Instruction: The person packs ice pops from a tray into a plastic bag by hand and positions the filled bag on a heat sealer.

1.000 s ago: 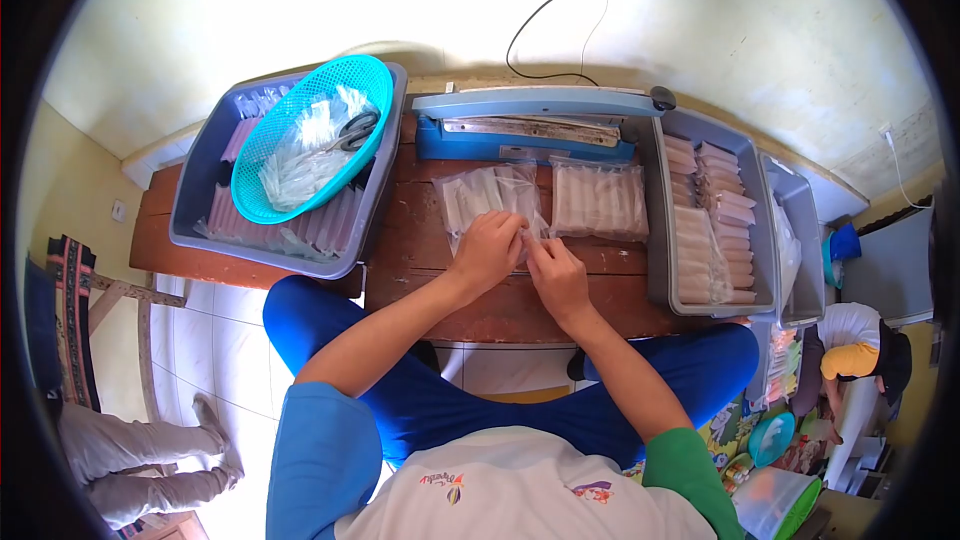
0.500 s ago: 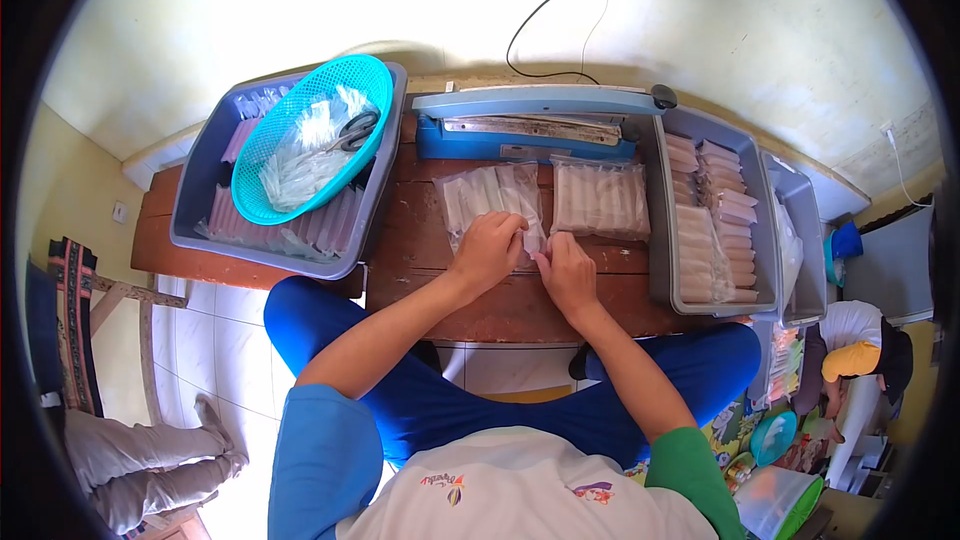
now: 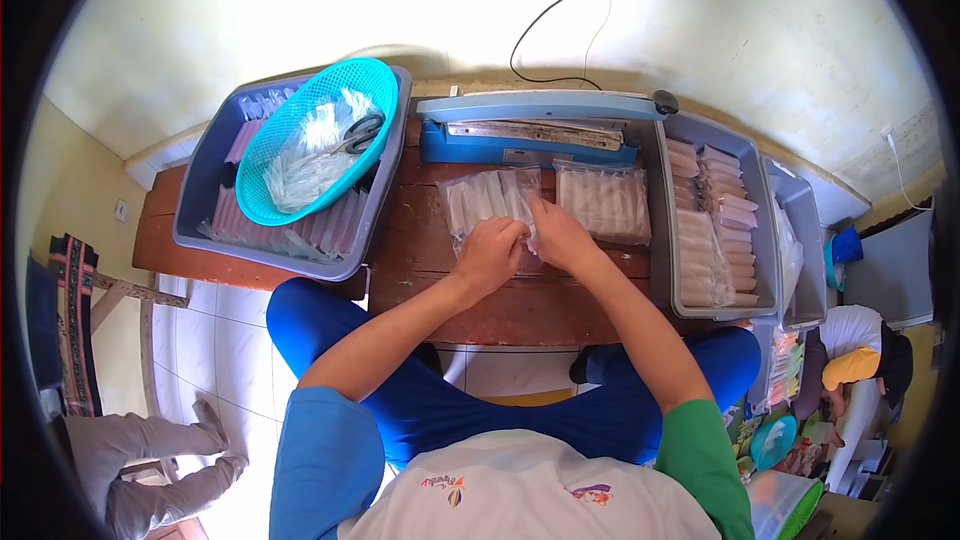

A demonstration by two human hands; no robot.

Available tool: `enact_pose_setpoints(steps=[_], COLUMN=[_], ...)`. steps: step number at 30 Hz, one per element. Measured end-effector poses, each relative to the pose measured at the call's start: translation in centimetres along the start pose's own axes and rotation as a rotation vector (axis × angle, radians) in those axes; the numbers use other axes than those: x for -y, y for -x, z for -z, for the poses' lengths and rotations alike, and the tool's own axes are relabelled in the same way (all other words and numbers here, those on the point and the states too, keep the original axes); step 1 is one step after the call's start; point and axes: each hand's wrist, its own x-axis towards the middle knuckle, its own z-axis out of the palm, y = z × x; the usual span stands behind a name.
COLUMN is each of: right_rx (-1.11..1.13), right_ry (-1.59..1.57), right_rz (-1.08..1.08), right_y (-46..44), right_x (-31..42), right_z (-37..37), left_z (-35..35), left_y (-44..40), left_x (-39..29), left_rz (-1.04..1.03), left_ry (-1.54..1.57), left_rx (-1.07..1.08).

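Observation:
A clear plastic bag (image 3: 482,198) with several pale sticks in a row lies on the brown wooden table (image 3: 405,240). My left hand (image 3: 490,255) has its fingers closed on the near edge of this bag. My right hand (image 3: 560,232) reaches over the bag's right side, its fingers together on the plastic; the fingertips are partly hidden. To the right lies a second bag of sticks (image 3: 603,202), flat and untouched. Behind both bags stands a blue sealer (image 3: 530,145) with a long arm across its top.
At left, a grey tub (image 3: 355,258) of packed sticks carries a turquoise basket (image 3: 256,202) with plastic bags and scissors (image 3: 362,134). At right stand a grey bin (image 3: 765,240) of sticks and another bin (image 3: 808,205). One person stands at far left; another bends at far right.
My right hand has moved forward from the bag's near edge to its right side. My left hand stays at the near edge. The view has shifted slightly.

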Motion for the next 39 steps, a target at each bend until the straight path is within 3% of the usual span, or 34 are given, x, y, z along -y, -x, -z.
enact_pose_setpoints(steps=[1, 4, 10, 26, 39], right_rx=[0.095, -0.005, 0.051, 0.085, -0.252], right_ry=[-0.024, 0.036, 0.029, 0.084, -0.045], right_rz=[-0.064, 0.021, -0.077, -0.089, 0.076], right_y=[-0.6, -1.5, -2.7, -2.4, 5.2], right_x=[-0.2, -1.3, -1.3, -1.3, 1.8], right_z=[0.0, -0.9, -1.0, -1.5, 1.6], left_z=[0.0, -0.1, -0.4, -0.5, -0.2], left_y=[0.0, -0.1, 0.1, 0.1, 0.5], left_x=[0.0, -0.1, -0.1, 0.1, -1.2], left_rz=[0.001, 0.013, 0.021, 0.022, -0.099], left_ry=[-0.004, -0.004, -0.014, -0.077, -0.12], left_rx=[0.005, 0.017, 0.016, 0.108, 0.085])
